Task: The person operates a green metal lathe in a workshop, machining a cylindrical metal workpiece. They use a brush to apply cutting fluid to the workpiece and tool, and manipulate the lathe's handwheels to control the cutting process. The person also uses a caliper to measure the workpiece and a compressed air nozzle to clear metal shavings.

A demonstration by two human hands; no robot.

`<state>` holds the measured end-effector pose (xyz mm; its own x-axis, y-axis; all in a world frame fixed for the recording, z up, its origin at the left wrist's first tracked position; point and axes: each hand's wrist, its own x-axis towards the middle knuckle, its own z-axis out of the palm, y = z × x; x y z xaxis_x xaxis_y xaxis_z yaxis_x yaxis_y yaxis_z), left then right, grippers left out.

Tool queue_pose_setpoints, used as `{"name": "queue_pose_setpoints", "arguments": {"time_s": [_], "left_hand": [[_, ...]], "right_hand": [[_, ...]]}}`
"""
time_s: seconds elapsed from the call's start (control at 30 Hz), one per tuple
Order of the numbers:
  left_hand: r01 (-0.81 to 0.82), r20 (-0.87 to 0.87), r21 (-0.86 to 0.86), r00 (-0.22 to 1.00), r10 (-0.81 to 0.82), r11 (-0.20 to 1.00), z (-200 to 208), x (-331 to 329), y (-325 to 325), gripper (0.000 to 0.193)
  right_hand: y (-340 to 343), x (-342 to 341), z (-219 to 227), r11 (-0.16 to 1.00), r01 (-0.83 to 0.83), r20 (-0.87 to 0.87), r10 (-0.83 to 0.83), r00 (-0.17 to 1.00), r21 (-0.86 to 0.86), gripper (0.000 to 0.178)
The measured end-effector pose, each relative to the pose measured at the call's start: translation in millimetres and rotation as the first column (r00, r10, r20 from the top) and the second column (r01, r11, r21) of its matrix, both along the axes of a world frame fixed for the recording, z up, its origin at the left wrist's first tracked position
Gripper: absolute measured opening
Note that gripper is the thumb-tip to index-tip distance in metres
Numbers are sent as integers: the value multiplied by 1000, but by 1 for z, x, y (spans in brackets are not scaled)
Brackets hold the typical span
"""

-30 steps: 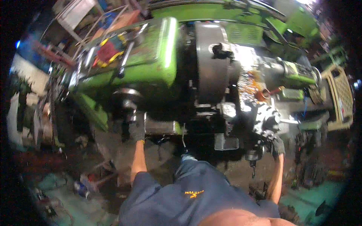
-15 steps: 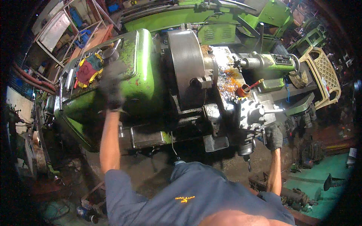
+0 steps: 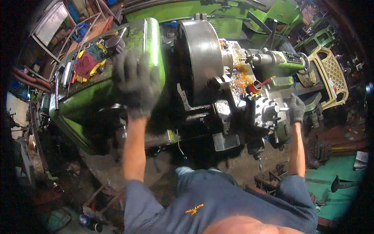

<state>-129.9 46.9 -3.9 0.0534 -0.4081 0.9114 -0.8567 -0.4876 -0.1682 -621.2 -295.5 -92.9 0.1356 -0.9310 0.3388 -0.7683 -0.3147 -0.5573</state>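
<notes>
Pointing toward 12 o'clock, the fingers of our gloved left hand (image 3: 136,82) look well spread through heavy blur; we see nothing held, though the palm is hidden. At 3 o'clock from mid-view, our gloved right hand (image 3: 297,109) has its fingers around the outer end of the tool-post lever (image 3: 283,109), or just beside it; we cannot tell how tightly they curl or whether they grip.

Just inside that hand, toward 9 o'clock, sits the tool post (image 3: 265,113). We judge the step in hand to be work at the controls, the right hand minding the lever. The next move, to our mind, calls for a sure hold there and the left glove well clear of the chuck (image 3: 200,58), at 12 o'clock; we cannot tell whether it turns.

Behind the left hand stands the green headstock (image 3: 154,46); whether they touch is unclear. A maroon and yellow rag (image 3: 86,65) lies on it at 10 o'clock. Toward 2 o'clock we find an orange cup (image 3: 254,88) with a red-handled brush (image 3: 268,80), then the tailstock (image 3: 278,59) and a beige chair (image 3: 331,72) farther out.
</notes>
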Motion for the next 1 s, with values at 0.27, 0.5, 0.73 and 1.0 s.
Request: {"name": "queue_pose_setpoints", "arguments": {"time_s": [0.27,0.5,0.73,1.0], "left_hand": [[727,-852,522,467,235,446,-302,-171,78,32],[797,-708,594,454,540,110,-465,-181,127,43],[820,-756,542,380,533,185,-401,-124,65,37],[787,-917,294,72,393,542,-422,-148,107,36]], "right_hand": [[0,-6,2,998,30,0,-30,1000,54,41],[-4,-18,-5,999,-23,42,24,999,-36,43],[4,-7,-4,996,-21,80,28,996,-86,41],[23,12,11,994,55,129,-67,989,93,34]]}}
